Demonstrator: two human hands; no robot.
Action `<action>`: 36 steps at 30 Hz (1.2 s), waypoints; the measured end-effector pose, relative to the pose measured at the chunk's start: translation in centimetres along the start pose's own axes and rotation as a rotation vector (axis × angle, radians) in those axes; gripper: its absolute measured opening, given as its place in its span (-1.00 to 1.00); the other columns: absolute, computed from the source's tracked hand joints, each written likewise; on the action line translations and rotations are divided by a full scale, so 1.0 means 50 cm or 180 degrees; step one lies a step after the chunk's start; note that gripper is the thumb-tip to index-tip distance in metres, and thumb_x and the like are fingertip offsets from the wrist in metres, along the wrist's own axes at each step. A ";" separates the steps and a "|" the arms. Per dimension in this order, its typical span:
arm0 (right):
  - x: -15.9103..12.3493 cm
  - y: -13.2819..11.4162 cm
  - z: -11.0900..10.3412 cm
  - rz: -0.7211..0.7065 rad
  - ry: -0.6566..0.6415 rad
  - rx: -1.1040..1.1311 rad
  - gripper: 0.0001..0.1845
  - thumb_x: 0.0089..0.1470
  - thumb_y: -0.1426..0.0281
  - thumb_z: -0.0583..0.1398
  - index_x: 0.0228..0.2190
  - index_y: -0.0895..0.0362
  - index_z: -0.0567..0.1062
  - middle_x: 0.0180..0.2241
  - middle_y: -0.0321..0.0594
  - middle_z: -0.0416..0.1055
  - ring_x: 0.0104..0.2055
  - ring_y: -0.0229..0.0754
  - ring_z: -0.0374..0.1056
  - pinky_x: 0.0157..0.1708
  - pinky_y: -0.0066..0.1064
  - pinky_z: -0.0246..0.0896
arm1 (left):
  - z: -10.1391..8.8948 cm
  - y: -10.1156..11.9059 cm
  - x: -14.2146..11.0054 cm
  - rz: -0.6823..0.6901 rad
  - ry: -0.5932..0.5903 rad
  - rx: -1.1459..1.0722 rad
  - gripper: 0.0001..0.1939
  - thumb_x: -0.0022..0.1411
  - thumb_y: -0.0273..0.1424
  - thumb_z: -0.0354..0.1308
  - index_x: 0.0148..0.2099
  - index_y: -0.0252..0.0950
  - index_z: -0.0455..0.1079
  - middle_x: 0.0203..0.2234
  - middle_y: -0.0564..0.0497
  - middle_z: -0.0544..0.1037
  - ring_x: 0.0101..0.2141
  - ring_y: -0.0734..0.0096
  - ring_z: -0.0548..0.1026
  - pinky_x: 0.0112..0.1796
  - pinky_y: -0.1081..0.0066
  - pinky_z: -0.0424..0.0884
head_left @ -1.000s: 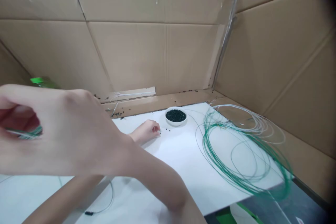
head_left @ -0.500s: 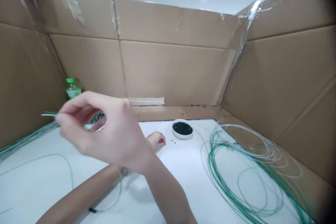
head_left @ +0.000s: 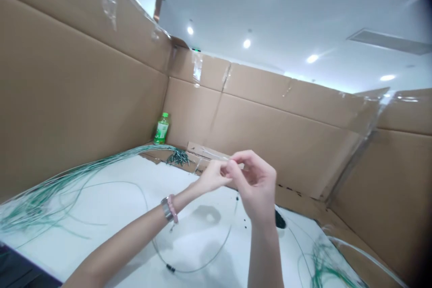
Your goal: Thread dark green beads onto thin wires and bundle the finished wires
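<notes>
My left hand (head_left: 216,175), with a watch and a pink bead bracelet (head_left: 172,207) at the wrist, is closed in a pinch. My right hand (head_left: 258,184) pinches at the same spot, its fingertips touching the left ones. Between them the fingers hide what they grip. A thin wire (head_left: 216,253) hangs in a loop below and rises to the hands. Black beads (head_left: 170,268) sit at the bottom of this loop, and another black bead (head_left: 237,198) is higher up by my right wrist. The dish of black beads (head_left: 280,219) is mostly hidden behind my right forearm.
Green and white wires (head_left: 67,182) lie along the left side, their beaded ends (head_left: 178,156) bunched at the back. A coil of green wire (head_left: 324,265) is at the right. A green-capped bottle (head_left: 161,129) stands in the corner. Cardboard walls (head_left: 270,130) enclose the white table (head_left: 124,216).
My right hand has come from the far left, where it crossed over my left arm holding green and white wire ends, to meet my left hand. The view has turned left and up.
</notes>
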State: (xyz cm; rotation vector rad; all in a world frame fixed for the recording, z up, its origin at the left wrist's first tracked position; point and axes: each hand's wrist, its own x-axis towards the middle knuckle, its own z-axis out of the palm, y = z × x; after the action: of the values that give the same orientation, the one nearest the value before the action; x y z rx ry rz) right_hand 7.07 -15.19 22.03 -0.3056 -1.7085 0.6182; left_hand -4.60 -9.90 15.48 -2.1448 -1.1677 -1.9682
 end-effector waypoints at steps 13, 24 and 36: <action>0.011 -0.055 0.167 -0.0442 0.0629 -0.0247 -0.91 0.09 0.48 0.23 -0.43 0.08 0.51 -0.39 -0.33 0.51 -0.34 -0.35 0.46 -0.36 -0.66 0.45 | -0.301 0.110 0.043 -0.0333 0.0104 -0.2977 -0.92 0.05 -0.46 0.37 -0.40 -0.30 0.52 -0.52 0.10 0.59 -0.55 0.69 0.50 -0.45 0.72 0.46; -0.004 -0.044 0.221 -0.0885 0.0829 -0.0458 -0.81 0.02 0.63 0.20 -0.37 0.09 0.45 -0.26 -0.32 0.53 -0.24 -0.31 0.50 -0.33 -0.61 0.48 | -0.324 0.089 0.051 -0.0354 -0.0685 -0.3320 -0.79 0.09 -0.63 0.31 -0.27 -0.21 0.56 -0.44 0.17 0.65 -0.42 0.67 0.60 -0.35 0.76 0.51; -0.009 -0.045 0.188 -0.0871 0.0290 -0.0606 -0.81 -0.02 0.64 0.16 -0.43 0.11 0.43 -0.35 -0.34 0.51 -0.34 -0.33 0.47 -0.41 -0.60 0.46 | -0.354 0.121 0.020 0.0617 -0.0120 -0.0594 -0.77 0.11 -0.63 0.26 -0.27 -0.17 0.48 -0.43 0.19 0.61 -0.41 0.61 0.58 -0.34 0.73 0.51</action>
State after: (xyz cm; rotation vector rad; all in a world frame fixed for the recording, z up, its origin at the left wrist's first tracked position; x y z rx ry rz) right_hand -1.60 -19.45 21.73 -0.2247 -1.6866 0.2380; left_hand -16.74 -22.11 22.91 -2.2903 -0.7716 -2.0306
